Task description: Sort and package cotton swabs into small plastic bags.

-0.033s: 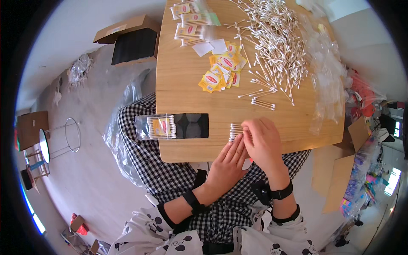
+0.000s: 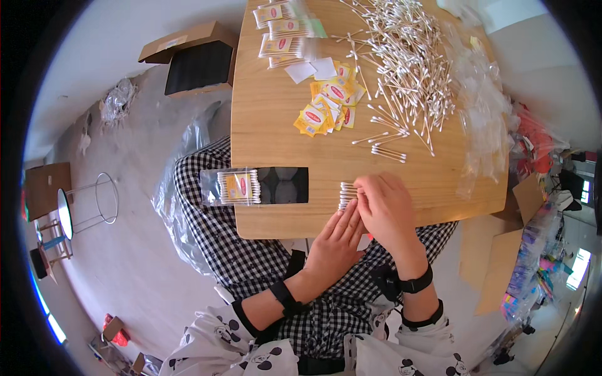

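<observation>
A small row of cotton swabs lies side by side near the table's front edge, white tips to the left. My right hand is over its right part, fingers bent and closed about the swabs, hiding their other ends. Stretched out and close together, the fingers of my left hand touch the near side of the row. A filled clear bag with swabs and a yellow card lies to the left, on a black pad at the table's left edge. A few loose swabs lie just beyond my right hand.
A big heap of swabs covers the far right of the table. Yellow and white cards lie at its middle, packed swab bags at the far left, and clear plastic bags along the right edge. An open carton stands beyond the left edge.
My right fingertips have shifted very slightly left over the swab row. Everything else looks the same.
</observation>
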A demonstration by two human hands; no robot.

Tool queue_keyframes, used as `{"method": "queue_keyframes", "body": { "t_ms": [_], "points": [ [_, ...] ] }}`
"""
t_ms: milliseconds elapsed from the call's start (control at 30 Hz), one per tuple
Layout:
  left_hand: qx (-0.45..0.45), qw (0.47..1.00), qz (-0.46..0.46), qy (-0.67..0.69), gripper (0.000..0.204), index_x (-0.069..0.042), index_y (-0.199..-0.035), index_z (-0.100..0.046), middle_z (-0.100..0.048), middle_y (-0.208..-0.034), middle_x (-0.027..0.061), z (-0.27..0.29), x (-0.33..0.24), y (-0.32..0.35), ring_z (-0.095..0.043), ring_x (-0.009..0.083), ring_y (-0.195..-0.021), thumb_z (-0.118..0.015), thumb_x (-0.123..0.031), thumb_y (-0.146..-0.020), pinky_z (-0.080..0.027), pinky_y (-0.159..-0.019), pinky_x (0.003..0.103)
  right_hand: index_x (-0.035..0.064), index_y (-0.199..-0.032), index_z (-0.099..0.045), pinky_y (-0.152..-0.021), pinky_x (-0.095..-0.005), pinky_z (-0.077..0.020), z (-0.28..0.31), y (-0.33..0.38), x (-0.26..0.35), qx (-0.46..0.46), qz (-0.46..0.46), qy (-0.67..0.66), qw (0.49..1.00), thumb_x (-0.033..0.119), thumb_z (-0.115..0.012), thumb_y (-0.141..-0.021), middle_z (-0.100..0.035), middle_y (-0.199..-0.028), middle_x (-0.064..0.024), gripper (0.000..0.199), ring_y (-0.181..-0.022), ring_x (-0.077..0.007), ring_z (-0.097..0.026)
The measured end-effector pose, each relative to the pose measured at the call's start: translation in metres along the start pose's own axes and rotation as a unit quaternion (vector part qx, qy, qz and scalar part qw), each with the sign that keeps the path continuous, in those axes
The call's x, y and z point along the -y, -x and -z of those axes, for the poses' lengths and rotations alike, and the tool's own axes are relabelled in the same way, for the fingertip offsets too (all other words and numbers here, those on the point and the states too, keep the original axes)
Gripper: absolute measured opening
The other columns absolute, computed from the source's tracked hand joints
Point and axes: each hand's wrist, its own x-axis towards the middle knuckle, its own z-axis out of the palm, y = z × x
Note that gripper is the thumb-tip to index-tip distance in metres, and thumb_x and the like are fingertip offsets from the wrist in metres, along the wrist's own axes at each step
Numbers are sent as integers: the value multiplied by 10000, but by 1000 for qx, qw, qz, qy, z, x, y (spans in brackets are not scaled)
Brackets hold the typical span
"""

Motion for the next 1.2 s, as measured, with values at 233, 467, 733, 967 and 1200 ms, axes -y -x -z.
{"method": "queue_keyframes", "body": {
  "t_ms": [233,467,733,967,1200],
  "points": [
    [-10,999,-14,-43,771,21,-1352,-545,-470,-1481,179,-10,-5,6,-341,302,-1451,-673,-510,-809,-234,-1219,431,51,-898,-509,-742,-396,-495,1,-15,5,100,69,65,990,81,-624,-749,-583,-779,-92,191,-822,-286,-599],
    [-3,999,-28,-26,784,22,-1395,-507,-460,-1496,163,-10,-4,6,-348,290,-1447,-668,-480,-814,-237,-1220,425,46,-896,-508,-725,-408,-491,3,-20,1,123,80,75,986,49,-608,-771,-597,-800,-110,160,-819,-307,-593],
    [-14,1000,4,6,961,20,-1507,-349,-308,-1601,148,-4,1,4,-267,257,-1496,-688,-496,-770,-203,-1223,388,-20,-1123,-553,-792,-315,-583,57,19,16,95,-254,-491,828,-59,-563,-935,-544,-937,-54,192,-918,-171,-670],
    [-14,1000,1,7,893,40,-1479,-378,-341,-1578,172,0,2,-6,-293,280,-1484,-650,-529,-848,-249,-1201,427,-29,-1240,-568,-759,-312,-608,82,54,9,53,-309,-570,760,-29,-571,-958,-565,-966,-53,282,-878,-183,-695],
    [-30,997,12,67,860,46,-1483,-366,-321,-1584,188,5,6,-6,-280,300,-1489,-676,-456,-857,-270,-1191,446,22,-1138,-613,-705,-295,-573,119,157,-59,-64,-491,-144,857,-29,-596,-904,-659,-944,-80,240,-762,-152,-655]
  ]
}}
